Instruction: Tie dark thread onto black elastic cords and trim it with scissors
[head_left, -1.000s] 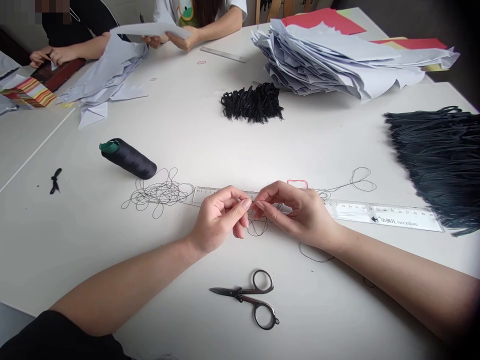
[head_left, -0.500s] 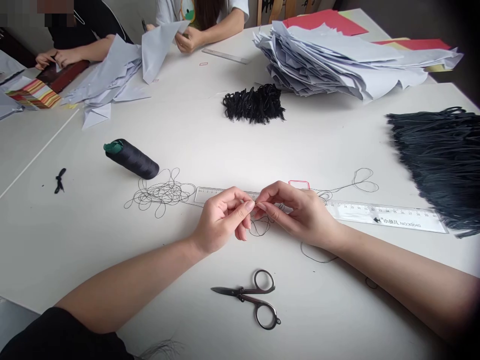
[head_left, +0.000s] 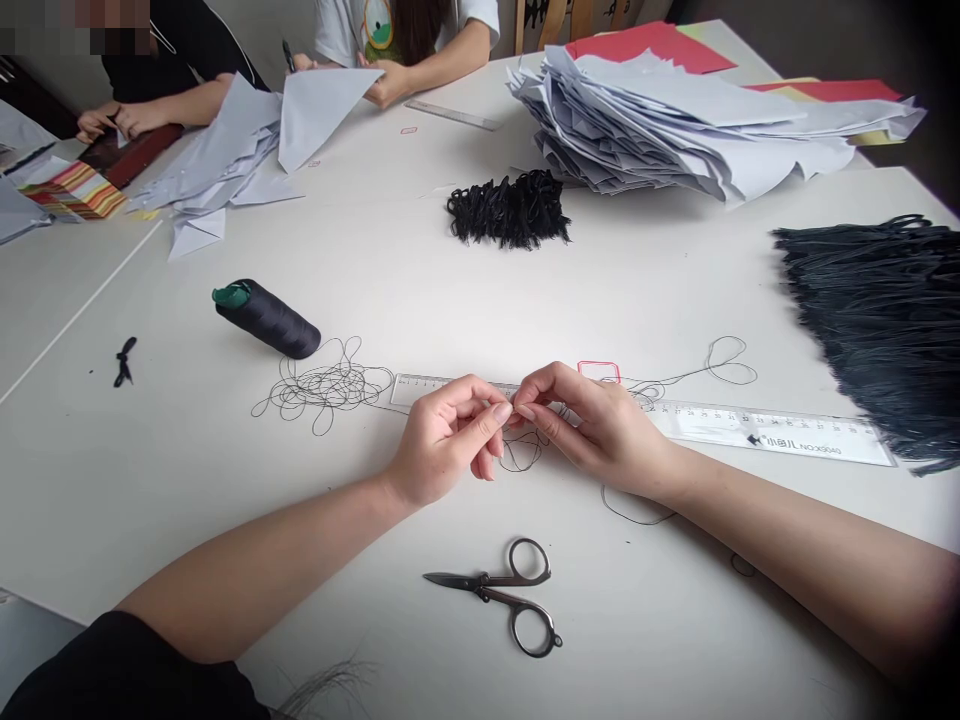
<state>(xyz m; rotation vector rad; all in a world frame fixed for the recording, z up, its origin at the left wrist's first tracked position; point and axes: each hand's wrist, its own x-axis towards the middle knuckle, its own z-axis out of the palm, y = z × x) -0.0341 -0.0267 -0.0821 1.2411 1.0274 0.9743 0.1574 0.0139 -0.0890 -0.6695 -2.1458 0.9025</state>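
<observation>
My left hand [head_left: 446, 440] and my right hand [head_left: 592, 425] meet above a clear plastic ruler [head_left: 772, 435], their fingertips pinched together on a fine black thread [head_left: 521, 452]. The thread hangs in a small loop below my fingers and runs off to the right in looser curls. A tangled pile of the same thread [head_left: 322, 388] lies left of my hands. Small folding scissors [head_left: 504, 598] with dark metal handles rest below them, untouched. A black thread spool [head_left: 268, 318] with a green top lies on its side beyond the tangle.
A bundle of black loops [head_left: 510, 210] and a dark fringe of cords [head_left: 877, 330] lie on the white table [head_left: 150, 480]. A tall stack of pale paper sheets [head_left: 675, 125] stands behind. Two co-workers' hands [head_left: 382, 85] handle paper at the far side.
My hands stay nearly still, pinching the thread. The co-worker's pale sheet at the far side has swung down and to the left, and the whole view has shifted slightly.
</observation>
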